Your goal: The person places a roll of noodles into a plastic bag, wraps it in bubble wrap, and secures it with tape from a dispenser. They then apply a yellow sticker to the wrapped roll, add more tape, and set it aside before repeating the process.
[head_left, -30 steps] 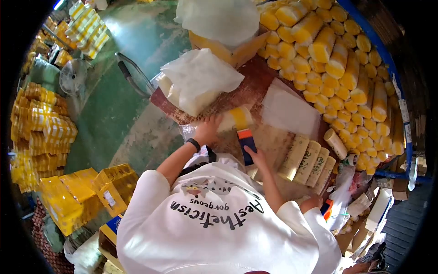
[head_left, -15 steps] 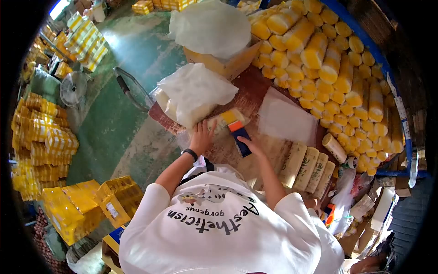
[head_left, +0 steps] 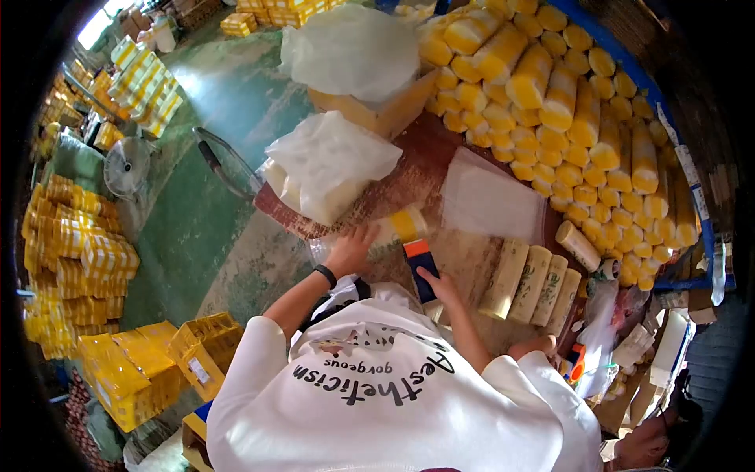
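roll: yellow-and-white cylinder [head_left: 399,225], lying on its side at the near-left part of the worktop [head_left: 409,177], in a clear film wrap
left hand: [head_left: 350,250] laid on the roll's left end, fingers spread; black band at the wrist
right hand: [head_left: 442,287] closed round the lower end of the tool
tool: flat blue bar with orange tip [head_left: 421,266], tip just beside the roll, touching or not cannot be told
worktop: reddish-brown, worn, mottled surface
sheet: clear film [head_left: 491,200], flat, right of the roll
wrapped rolls: four pale printed cylinders [head_left: 535,283] side by side, right of the tool
bags: crumpled white plastic [head_left: 330,161] at the worktop's left edge
heap: yellow rolls [head_left: 566,102] stacked along the far-right side, blue rail behind
floor: green, scuffed concrete [head_left: 197,197]; fan [head_left: 126,153] and yellow crates [head_left: 149,362] standing on it
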`<state>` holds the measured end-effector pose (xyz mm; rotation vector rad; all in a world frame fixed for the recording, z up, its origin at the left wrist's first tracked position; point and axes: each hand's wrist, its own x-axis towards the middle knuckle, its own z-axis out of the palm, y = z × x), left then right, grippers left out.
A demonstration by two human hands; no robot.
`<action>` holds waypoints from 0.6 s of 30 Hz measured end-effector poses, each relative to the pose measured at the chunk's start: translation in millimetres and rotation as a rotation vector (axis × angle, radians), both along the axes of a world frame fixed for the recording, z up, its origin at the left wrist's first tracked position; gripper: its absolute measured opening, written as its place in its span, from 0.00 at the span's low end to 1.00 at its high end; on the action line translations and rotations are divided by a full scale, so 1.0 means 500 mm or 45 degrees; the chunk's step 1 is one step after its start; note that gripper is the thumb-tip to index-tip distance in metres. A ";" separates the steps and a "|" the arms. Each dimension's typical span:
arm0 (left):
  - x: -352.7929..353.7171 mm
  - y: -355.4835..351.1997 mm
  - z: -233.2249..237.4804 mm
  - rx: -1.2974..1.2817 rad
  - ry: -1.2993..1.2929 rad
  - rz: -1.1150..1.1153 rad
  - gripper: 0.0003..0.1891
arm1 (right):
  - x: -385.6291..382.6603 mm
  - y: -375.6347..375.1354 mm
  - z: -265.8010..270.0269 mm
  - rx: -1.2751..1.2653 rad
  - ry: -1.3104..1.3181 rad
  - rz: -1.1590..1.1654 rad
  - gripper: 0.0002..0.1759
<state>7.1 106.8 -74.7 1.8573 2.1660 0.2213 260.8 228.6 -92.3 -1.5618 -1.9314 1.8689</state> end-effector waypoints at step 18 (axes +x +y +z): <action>-0.024 0.073 -0.089 0.101 0.591 0.383 0.48 | -0.257 0.127 0.081 0.184 0.016 0.153 0.27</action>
